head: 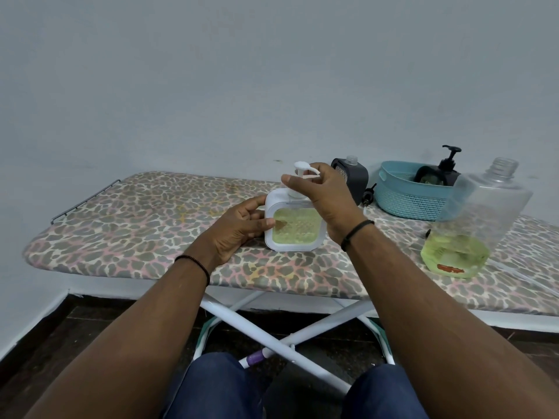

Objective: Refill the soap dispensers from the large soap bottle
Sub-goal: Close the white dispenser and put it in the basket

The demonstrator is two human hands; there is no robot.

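Note:
A white square soap dispenser (295, 228) with a clear front full of yellow-green soap stands on the ironing board (136, 225). My left hand (242, 228) holds its left side, thumb on the front. My right hand (320, 192) grips the white pump head (302, 167) at its neck. The large clear soap bottle (475, 225) stands uncapped at the right, with a little green soap at its bottom. A dark grey dispenser (352, 176) without its pump stands behind my right hand.
A teal basket (405, 198) at the back right holds a black dispenser with its pump (447, 167). A loose black pump (369, 193) lies beside the basket. A wall rises close behind the board. White crossed legs and my knees are below.

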